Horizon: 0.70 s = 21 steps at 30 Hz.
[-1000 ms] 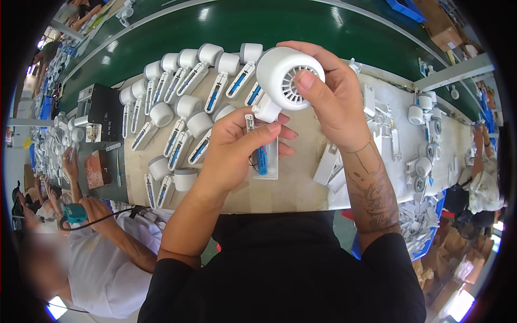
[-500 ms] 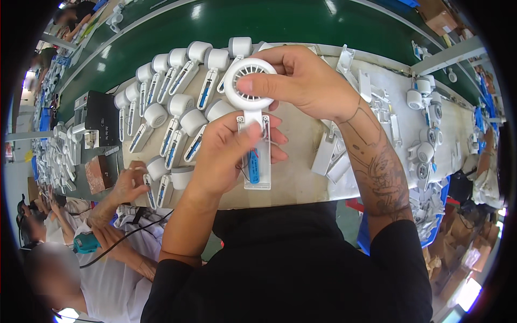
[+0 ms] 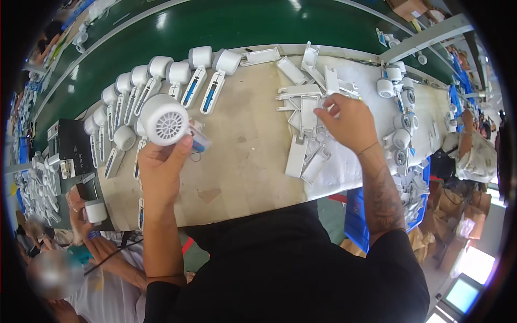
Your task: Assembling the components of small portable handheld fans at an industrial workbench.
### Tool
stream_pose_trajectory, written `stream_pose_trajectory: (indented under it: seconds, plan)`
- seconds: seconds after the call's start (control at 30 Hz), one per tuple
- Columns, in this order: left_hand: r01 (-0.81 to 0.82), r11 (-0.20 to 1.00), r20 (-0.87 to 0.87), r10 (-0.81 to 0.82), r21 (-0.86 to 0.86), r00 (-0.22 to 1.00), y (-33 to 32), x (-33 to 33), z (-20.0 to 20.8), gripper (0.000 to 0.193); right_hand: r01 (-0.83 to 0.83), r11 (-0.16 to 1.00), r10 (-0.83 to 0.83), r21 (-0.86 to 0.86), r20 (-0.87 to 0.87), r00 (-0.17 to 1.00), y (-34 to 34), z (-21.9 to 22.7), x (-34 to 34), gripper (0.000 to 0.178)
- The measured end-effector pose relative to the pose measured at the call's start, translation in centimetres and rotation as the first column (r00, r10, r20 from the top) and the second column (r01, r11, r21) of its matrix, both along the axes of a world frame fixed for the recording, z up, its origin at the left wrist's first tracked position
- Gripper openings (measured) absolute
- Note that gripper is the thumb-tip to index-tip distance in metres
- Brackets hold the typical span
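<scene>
My left hand (image 3: 161, 164) grips a small white handheld fan (image 3: 165, 119) with a round grilled head and a handle that shows a blue part inside. It holds the fan just above the rows of similar white fans (image 3: 161, 81) laid on the beige workbench (image 3: 253, 140). My right hand (image 3: 347, 121) reaches over a heap of flat white plastic handle covers (image 3: 304, 124) to the right, its fingers closing on one of them.
A green conveyor belt (image 3: 215, 21) runs behind the bench. More white fan heads (image 3: 396, 113) lie at the right. A black device (image 3: 70, 148) stands at the left, where another person's hands (image 3: 81, 215) hold a white part. A blue bin (image 3: 355, 215) sits below the bench.
My right hand has let go of the fan head and moved right to the pile of covers. My left hand has carried the fan leftward toward the rows.
</scene>
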<state>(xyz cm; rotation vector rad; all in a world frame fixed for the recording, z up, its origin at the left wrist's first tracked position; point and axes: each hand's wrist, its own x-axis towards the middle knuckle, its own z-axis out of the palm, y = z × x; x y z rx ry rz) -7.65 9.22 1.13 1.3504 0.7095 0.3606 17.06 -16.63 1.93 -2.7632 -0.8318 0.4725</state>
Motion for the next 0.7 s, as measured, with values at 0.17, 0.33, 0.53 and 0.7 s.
stream_pose_trajectory:
  seconds: [0.17,0.33,0.53,0.7]
  plan:
    - [0.091,0.911,0.112,-0.050,-0.403,0.992,-2.9,3.3,-0.8,0.029,0.119,0.982,-0.134,0.148,0.097,0.986,-1.1,-2.9,-1.0,0.046]
    - [0.271,0.791,0.237,-0.164,-0.549,0.958,-5.7,6.1,-0.7,0.033,0.346,0.824,-0.259,0.449,-0.244,0.934,-3.1,3.3,-1.1,0.030]
    - [0.302,0.652,0.323,-0.092,-0.696,0.942,-6.2,6.9,-0.5,0.047,-0.294,0.571,0.201,0.766,0.217,0.955,-0.6,5.6,-6.1,0.034]
    - [0.316,0.570,0.328,-0.086,-0.759,0.941,-7.3,7.3,0.2,0.045,-0.318,0.546,0.290,0.775,0.181,0.940,0.7,3.7,-8.7,0.036]
